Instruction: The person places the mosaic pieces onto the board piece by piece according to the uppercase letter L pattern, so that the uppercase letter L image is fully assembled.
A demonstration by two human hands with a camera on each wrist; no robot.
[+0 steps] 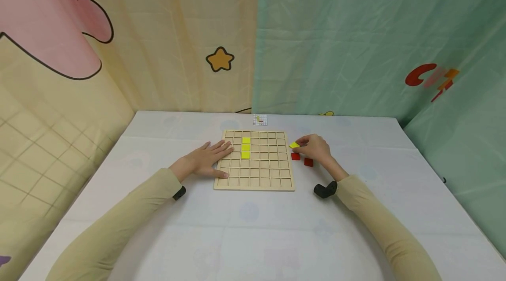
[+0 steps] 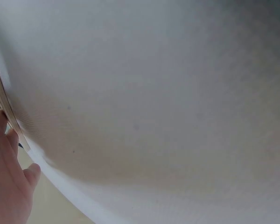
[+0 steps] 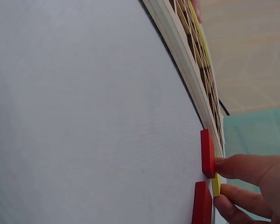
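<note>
A wooden grid board [image 1: 254, 182] lies on the white table, with three yellow tiles [image 1: 246, 147] in one column near its top. My left hand [image 1: 209, 159] lies flat with straight fingers on the board's left edge; in the left wrist view only part of the left hand [image 2: 7, 182] shows beside the board's rim [image 2: 4, 105]. My right hand [image 1: 314, 147] pinches a yellow tile [image 1: 294, 145] just right of the board. Two red tiles [image 1: 295, 156] [image 1: 309, 162] lie on the table under that hand. The right wrist view shows the fingers [image 3: 247, 170] on the yellow tile [image 3: 216, 183] next to the red tiles [image 3: 207, 153].
The white table [image 1: 253, 228] is backed by hanging cloth walls, yellow at left and green at right. A small printed card [image 1: 259, 119] lies at the far edge behind the board. A black wrist mount [image 1: 325, 190] sits at my right sleeve.
</note>
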